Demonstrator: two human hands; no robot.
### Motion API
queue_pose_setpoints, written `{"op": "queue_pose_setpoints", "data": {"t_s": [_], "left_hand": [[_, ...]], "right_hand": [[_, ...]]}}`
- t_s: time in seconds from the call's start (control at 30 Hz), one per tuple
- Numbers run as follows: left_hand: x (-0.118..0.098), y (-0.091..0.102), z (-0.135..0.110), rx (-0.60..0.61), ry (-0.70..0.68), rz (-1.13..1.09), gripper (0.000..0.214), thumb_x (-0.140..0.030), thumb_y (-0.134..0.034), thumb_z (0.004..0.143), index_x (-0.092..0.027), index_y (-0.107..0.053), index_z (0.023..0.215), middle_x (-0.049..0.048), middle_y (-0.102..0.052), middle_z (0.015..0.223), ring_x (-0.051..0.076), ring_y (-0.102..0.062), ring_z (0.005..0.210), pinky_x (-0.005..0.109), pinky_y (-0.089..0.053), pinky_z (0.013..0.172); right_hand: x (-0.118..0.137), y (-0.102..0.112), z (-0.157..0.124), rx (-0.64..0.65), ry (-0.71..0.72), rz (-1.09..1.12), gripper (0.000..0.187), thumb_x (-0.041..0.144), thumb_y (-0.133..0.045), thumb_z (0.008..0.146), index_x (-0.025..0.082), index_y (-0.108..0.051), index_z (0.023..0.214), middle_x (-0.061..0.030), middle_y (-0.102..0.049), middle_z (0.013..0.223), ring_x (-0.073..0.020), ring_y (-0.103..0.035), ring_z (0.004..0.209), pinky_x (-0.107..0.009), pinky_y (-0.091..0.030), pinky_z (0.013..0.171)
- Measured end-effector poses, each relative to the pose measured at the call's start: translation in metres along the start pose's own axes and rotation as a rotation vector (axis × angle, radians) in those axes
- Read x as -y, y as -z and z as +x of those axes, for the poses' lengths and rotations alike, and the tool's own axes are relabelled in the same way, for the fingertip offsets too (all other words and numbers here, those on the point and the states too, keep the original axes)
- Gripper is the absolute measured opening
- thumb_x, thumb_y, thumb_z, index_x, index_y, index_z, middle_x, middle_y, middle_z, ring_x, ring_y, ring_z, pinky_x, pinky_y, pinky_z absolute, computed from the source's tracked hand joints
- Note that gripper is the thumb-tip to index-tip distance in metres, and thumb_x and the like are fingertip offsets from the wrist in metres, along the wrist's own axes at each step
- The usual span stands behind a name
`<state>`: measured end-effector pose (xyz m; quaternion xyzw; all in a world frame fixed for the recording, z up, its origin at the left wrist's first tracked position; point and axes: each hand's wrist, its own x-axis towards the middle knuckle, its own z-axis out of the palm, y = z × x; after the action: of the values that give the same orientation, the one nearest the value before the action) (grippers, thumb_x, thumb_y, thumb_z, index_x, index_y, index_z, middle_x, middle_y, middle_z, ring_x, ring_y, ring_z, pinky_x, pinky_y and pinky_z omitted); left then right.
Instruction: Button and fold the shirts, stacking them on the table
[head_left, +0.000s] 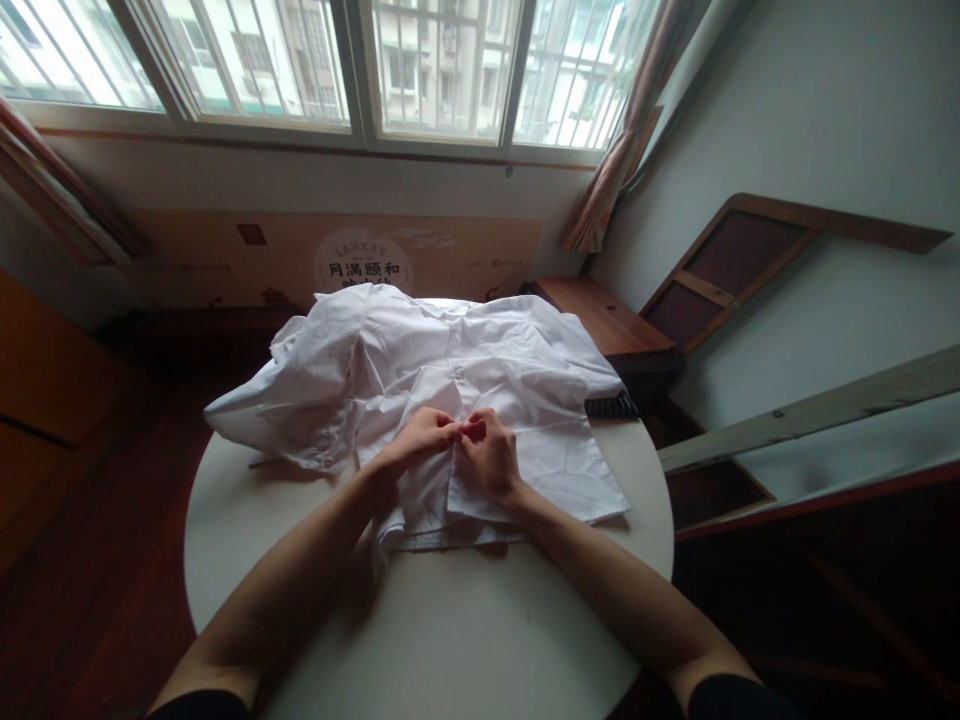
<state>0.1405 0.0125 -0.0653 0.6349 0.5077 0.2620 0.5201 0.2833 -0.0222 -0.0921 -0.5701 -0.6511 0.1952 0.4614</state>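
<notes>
A white button-up shirt (525,370) lies spread and wrinkled over the round white table (450,640), its hem towards me. My left hand (429,432) and my right hand (487,450) meet at the shirt's front opening, below the middle. The fingers of both hands are closed in a pinch on the cloth edge there, fingertips touching. Any button between them is hidden by the fingers. Small buttons run up the front strip above my hands. One sleeve is bunched at the left side of the table.
A dark striped item (611,405) pokes out from under the shirt at the right. Behind the table stand a brown wooden cabinet (600,315) and a printed cardboard panel (465,245) below the barred window (442,70). A wooden frame (735,250) leans at the right wall.
</notes>
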Motion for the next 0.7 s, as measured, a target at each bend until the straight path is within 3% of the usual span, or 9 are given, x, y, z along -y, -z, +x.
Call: {"op": "queue_pose_setpoints", "data": {"t_s": [0.3,0.53,0.7], "left_hand": [[0.003,-0.004,0.001,-0.065,-0.065,0.137,0.023,-0.032,-0.053,0.071,-0.014,-0.059,0.058,-0.0025,-0.049,0.05,0.008,-0.036,0.047,0.021,-0.024,0.045],[0.004,-0.005,0.002,-0.088,-0.096,0.083,0.022,-0.03,-0.051,0.072,-0.014,-0.062,0.062,-0.0026,-0.05,0.052,0.008,-0.038,0.049,0.019,-0.028,0.045],[0.002,-0.002,-0.002,-0.002,-0.05,-0.075,0.021,-0.022,-0.052,0.068,-0.012,-0.069,0.075,0.0003,-0.06,0.06,0.008,-0.044,0.05,0.019,-0.033,0.047]], "right_hand": [[-0.002,-0.001,-0.003,0.002,0.044,0.005,0.011,0.026,-0.058,0.074,0.022,-0.05,0.081,0.0013,-0.063,0.071,-0.0154,-0.061,0.062,-0.027,-0.046,0.063],[-0.003,0.006,0.001,0.039,-0.098,0.166,0.016,0.03,-0.062,0.071,0.021,-0.052,0.079,0.0008,-0.065,0.069,-0.0146,-0.061,0.06,-0.026,-0.049,0.061],[-0.018,0.003,0.005,0.028,-0.25,0.335,0.021,0.03,-0.067,0.066,0.02,-0.052,0.077,-0.0015,-0.067,0.072,-0.0171,-0.064,0.066,-0.028,-0.051,0.062]]}}
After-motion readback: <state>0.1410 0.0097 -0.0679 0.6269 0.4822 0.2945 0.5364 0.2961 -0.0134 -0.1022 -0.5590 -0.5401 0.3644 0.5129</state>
